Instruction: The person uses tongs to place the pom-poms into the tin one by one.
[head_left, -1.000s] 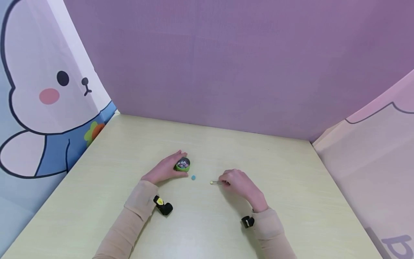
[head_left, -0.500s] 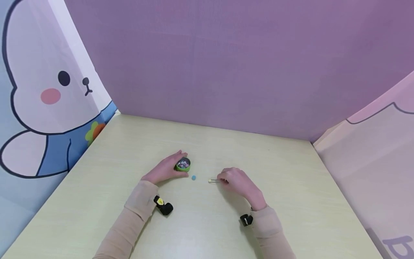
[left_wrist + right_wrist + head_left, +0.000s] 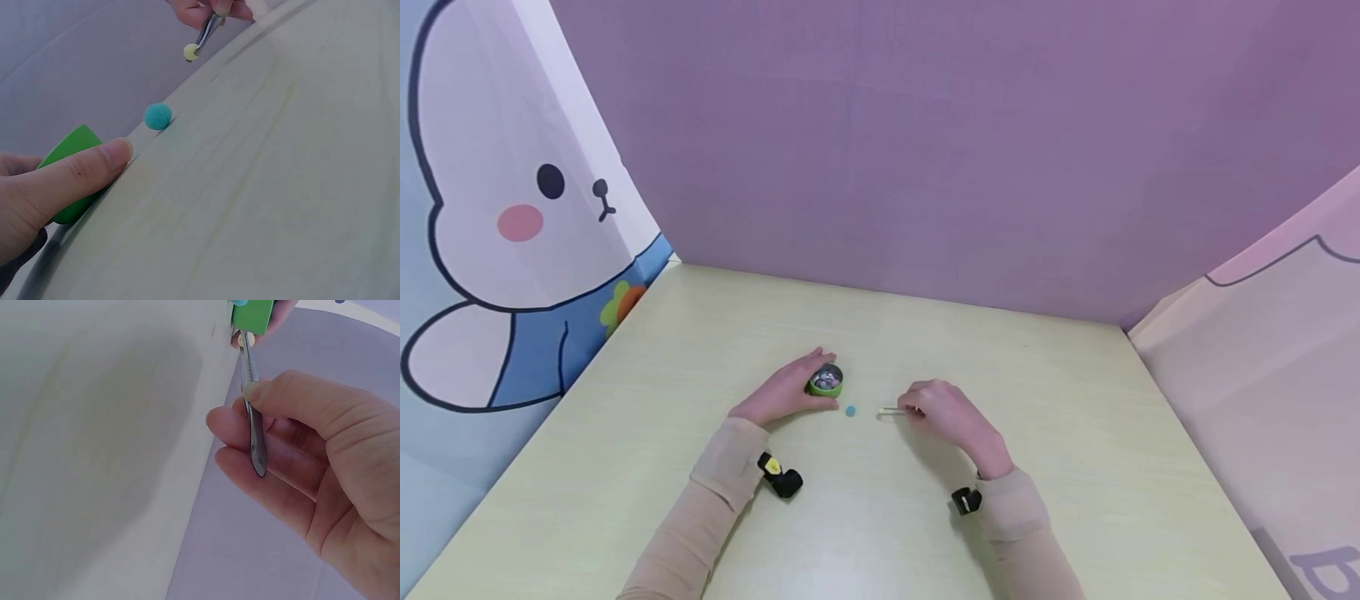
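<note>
My left hand [image 3: 778, 392] grips a small green bowl [image 3: 826, 393] on the table, thumb along its near side, fingers round the back. Shiny bits show inside the bowl in the head view. Just right of the thumb lies a fuzzy blue pom-pom [image 3: 157, 116] on the tabletop. Further right, my right hand [image 3: 949, 412] pinches metal tweezers [image 3: 255, 434] between thumb and fingers, their tips pointing left at the bowl. A pale yellow ball [image 3: 190, 52] is caught between the tweezer tips, held off the table and short of the blue pom-pom.
The pale wooden table [image 3: 850, 517] meets a purple panel [image 3: 910, 167] along its back edge. Printed cloth with a cartoon animal [image 3: 512, 192] hangs on the left, and a pink printed cloth [image 3: 1285, 358] on the right. Both wrists carry small black cameras.
My right hand has moved slightly left and away from me, bringing the tweezers and yellow ball closer to the blue pom-pom. My left hand and the bowl stay in place.
</note>
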A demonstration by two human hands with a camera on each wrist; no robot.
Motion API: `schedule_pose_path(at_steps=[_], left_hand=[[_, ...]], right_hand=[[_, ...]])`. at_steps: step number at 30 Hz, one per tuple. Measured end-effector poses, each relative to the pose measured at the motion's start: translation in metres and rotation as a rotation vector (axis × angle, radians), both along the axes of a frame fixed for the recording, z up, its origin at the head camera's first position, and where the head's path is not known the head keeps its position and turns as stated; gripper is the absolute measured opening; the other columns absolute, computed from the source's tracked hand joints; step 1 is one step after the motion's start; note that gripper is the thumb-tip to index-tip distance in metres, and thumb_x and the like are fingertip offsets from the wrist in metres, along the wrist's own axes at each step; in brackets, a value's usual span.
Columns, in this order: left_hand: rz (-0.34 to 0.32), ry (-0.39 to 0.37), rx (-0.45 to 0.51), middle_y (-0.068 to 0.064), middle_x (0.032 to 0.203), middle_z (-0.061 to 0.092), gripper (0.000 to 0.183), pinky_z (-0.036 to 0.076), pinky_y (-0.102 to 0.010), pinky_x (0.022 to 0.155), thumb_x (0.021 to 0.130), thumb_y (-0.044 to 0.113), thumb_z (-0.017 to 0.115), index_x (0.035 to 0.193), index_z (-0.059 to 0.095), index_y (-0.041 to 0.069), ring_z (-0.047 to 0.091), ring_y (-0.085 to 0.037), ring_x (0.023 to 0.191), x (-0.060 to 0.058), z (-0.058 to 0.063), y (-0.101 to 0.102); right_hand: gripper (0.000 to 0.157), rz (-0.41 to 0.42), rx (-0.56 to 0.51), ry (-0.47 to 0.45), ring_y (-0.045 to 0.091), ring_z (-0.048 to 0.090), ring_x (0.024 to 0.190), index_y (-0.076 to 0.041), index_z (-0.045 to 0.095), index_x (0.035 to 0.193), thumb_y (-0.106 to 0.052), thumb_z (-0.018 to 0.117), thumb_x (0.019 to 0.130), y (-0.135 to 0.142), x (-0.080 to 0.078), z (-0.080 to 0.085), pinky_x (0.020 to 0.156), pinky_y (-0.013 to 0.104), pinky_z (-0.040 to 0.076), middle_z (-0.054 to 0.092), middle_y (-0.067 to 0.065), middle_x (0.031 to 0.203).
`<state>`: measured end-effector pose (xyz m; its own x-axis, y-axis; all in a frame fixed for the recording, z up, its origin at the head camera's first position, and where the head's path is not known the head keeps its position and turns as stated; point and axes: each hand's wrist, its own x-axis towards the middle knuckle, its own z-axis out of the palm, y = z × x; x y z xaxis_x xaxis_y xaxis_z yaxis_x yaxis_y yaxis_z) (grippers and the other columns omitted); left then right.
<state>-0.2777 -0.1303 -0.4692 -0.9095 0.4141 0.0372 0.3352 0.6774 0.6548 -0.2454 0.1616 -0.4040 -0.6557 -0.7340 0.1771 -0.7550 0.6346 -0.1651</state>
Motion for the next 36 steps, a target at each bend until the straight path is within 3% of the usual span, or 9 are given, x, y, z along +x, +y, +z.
schedule_pose_path(at_steps=[9,15,36], left_hand=[[0.004,-0.003,-0.001,-0.02,0.164,0.022,0.091,0.032,-0.058,0.12,0.082,0.046,0.078,0.155,0.034,0.012,0.03,-0.041,0.149,0.001,0.001,0.001],[0.007,-0.002,0.001,-0.021,0.164,0.023,0.091,0.031,-0.059,0.119,0.082,0.045,0.078,0.154,0.034,0.011,0.03,-0.041,0.149,0.001,0.001,0.001],[-0.005,0.032,-0.01,-0.022,0.162,0.027,0.09,0.034,-0.055,0.119,0.082,0.045,0.078,0.153,0.036,0.01,0.032,-0.04,0.148,-0.003,-0.001,0.001]], right_hand=[[0.029,0.042,-0.024,0.02,0.003,0.031,0.061,-0.013,0.058,0.065,0.012,0.058,0.08,-0.009,-0.008,0.007,0.055,0.012,0.025,0.047,-0.003,0.064],[0.029,0.071,-0.025,0.054,0.004,0.032,0.062,-0.013,0.057,0.065,0.013,0.058,0.079,-0.017,-0.013,0.012,0.055,0.013,0.025,0.047,-0.004,0.064],[0.02,0.065,-0.02,0.012,0.005,0.048,0.065,-0.007,0.074,0.082,0.008,0.062,0.083,-0.035,-0.023,0.018,0.059,0.014,0.042,0.07,0.002,0.08]])
